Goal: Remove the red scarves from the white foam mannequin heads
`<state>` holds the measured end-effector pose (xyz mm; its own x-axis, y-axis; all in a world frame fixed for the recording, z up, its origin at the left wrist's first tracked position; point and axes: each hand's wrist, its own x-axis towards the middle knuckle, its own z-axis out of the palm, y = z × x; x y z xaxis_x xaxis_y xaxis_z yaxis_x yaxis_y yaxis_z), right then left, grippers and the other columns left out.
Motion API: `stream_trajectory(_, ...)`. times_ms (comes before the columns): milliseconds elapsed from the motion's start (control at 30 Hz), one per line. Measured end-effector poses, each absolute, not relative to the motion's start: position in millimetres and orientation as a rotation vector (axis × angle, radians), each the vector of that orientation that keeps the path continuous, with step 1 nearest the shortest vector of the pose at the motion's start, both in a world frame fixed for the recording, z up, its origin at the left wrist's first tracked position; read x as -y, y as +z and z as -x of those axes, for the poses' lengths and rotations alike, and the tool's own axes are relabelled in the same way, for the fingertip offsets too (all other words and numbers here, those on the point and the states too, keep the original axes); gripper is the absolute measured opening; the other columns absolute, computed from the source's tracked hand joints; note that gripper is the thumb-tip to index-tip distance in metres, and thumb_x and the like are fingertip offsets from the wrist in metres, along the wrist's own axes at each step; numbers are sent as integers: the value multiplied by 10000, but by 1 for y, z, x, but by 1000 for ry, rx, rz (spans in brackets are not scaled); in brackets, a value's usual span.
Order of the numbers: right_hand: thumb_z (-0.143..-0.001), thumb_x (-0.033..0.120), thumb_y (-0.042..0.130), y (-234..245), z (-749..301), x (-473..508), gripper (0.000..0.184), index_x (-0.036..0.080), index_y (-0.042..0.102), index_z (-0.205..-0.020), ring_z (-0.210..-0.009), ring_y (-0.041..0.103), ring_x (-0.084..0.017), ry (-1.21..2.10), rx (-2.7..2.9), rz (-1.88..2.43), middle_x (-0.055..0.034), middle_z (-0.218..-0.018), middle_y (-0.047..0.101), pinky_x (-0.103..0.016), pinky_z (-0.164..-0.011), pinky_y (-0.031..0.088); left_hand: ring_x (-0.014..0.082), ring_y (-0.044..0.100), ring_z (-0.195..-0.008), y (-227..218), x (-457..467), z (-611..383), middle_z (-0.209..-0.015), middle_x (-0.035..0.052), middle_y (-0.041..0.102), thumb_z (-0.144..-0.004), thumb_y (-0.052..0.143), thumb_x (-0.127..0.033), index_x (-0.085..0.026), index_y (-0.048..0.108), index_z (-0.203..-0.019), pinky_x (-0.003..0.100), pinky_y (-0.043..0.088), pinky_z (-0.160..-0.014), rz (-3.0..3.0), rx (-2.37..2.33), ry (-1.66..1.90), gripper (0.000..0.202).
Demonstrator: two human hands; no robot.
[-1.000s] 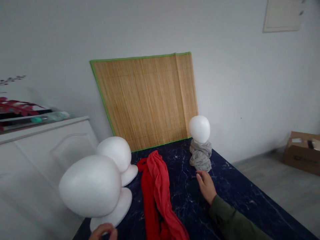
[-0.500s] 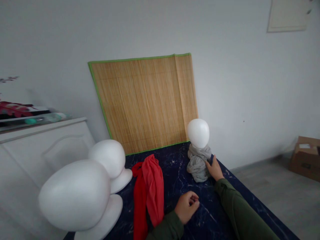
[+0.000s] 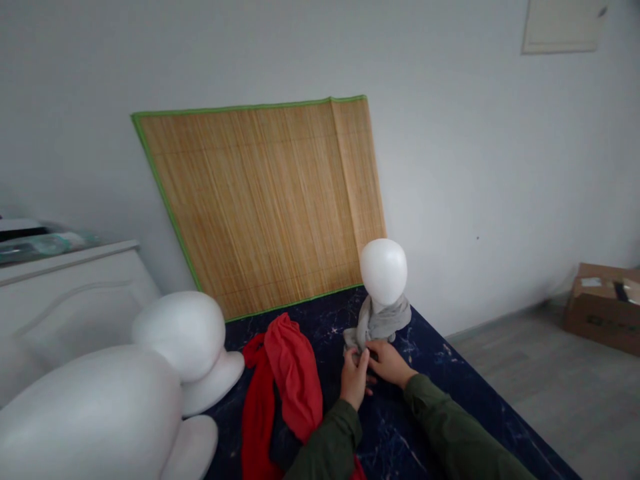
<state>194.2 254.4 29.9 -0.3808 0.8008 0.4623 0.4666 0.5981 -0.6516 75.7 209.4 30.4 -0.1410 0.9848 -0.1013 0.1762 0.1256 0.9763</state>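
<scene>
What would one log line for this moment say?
left hand: on grey scarf | right hand: on scarf | scarf: around foam head

- No text, label, brand, number or sign can be read anywhere in the view.
- The cardboard box (image 3: 605, 307) on the floor at the right carries a dark mark on its side, but the mark is too small and blurred to read.
- The pale panel (image 3: 563, 27) high on the wall shows no writing.
- The straw mat (image 3: 260, 200) with the green edge has a plain surface, without letters.
- The white foam heads (image 3: 383, 271) and the two scarves, grey (image 3: 383, 320) and red (image 3: 287, 373), have no tag that shows.
</scene>
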Motion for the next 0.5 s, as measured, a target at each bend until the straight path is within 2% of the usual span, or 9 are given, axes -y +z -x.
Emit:
stream_trajectory(100, -783, 211, 433, 25, -185, -254, 194, 157, 592, -687, -666, 559, -177, 599, 1984, 1001, -39, -691, 614, -253, -663, 417, 167, 599, -533, 31, -228, -80, -879, 89, 581, -770, 466, -550, -177, 443, -1065, 224, 406, -327, -1208, -1587, 1168, 476)
stream_trajectory(167, -785, 210, 375, 20, -188, -260, 222, 163, 588, -744, -669, 560, -186, 597, 1829, 1106, -42, -695, 603, -266, -658, 434, 168, 589, -493, 28, -236, -82, -771, 69, 587, -787, 477, -479, -168, 489, -954, 231, 399, -334, -1204, -1614, 1158, 354)
stream_trajectory(233, -798, 245, 327, 16, -196, -271, 276, 152, 572, -883, -739, 560, -218, 544, 1592, 1276, -72, -759, 592, -313, -710, 447, 163, 586, -477, 25, -239, -82, -692, 39, 573, -801, 467, -376, -174, 490, -916, 221, 384, -344, -1194, -1614, 1156, 233)
stream_trajectory(333, -821, 383, 327, 13, -210, -288, 426, 97, 473, -1101, -901, 528, -279, 437, 1258, 1501, -160, -953, 546, -392, -819, 426, 141, 574, -493, 23, -239, -81, -642, 2, 545, -793, 455, -275, -191, 491, -896, 197, 363, -371, -1213, -1559, 1193, 137)
stream_trajectory(433, -800, 501, 383, 15, -214, -301, 645, 37, 346, -1246, -1131, 395, -349, 372, 1129, 1601, -237, -1163, 439, -450, -947, 333, 101, 508, -469, 22, -235, -80, -604, -25, 518, -787, 438, -228, -190, 517, -840, 188, 370, -422, -1251, -1446, 1242, 103)
stream_trajectory(500, -777, 553, 423, 18, -211, -306, 763, 3, 290, -1289, -1211, 298, -386, 355, 1135, 1642, -269, -1240, 369, -482, -983, 276, 100, 511, -507, 22, -233, -81, -632, -24, 540, -778, 430, -214, -190, 545, -869, 187, 388, -456, -1262, -1363, 1258, 148)
